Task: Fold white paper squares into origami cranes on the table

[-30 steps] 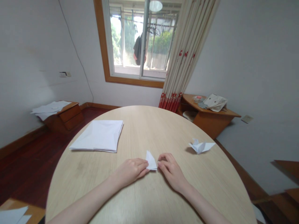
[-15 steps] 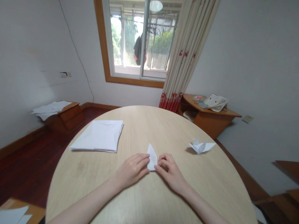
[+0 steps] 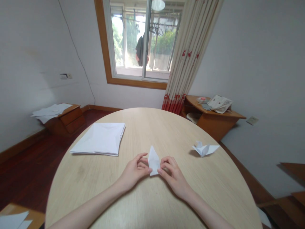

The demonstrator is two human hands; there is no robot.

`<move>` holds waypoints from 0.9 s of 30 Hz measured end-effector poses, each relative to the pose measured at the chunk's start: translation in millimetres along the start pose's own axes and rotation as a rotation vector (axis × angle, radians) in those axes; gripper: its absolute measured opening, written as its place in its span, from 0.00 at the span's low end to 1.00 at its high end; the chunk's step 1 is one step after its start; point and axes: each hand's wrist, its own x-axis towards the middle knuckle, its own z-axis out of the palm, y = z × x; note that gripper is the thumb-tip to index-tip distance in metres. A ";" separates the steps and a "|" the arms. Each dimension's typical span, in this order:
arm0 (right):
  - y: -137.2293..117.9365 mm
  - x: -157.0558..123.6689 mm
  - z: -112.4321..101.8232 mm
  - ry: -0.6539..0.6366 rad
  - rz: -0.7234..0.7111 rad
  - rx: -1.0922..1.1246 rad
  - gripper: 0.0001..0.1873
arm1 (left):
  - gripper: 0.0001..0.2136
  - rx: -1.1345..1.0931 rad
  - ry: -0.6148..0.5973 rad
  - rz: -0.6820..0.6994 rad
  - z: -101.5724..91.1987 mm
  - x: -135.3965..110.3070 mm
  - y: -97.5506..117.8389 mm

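Between my hands, near the middle of the round wooden table, is a small folded white paper with a pointed top. My left hand pinches its lower left edge, thumb in front and the index finger raised and curved. On the opposite side my right hand grips the lower right edge between thumb and bent fingers. A finished-looking paper crane rests on the table to the right, apart from both hands.
A stack of white paper sheets lies on the table's left part. Beyond the table stand a low drawer cabinet on the left and a corner shelf with a cloth bag on the right. A curtain hangs beside the window.
My left hand has shifted from lying over the paper's left side to pinching its edge, with the index finger lifted. The paper now shows more of its face. My right hand has barely moved.
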 end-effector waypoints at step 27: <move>1.2 -4.0 9.3 0.178 -0.130 -0.150 0.06 | 0.10 0.283 0.075 0.079 16.8 -16.0 12.9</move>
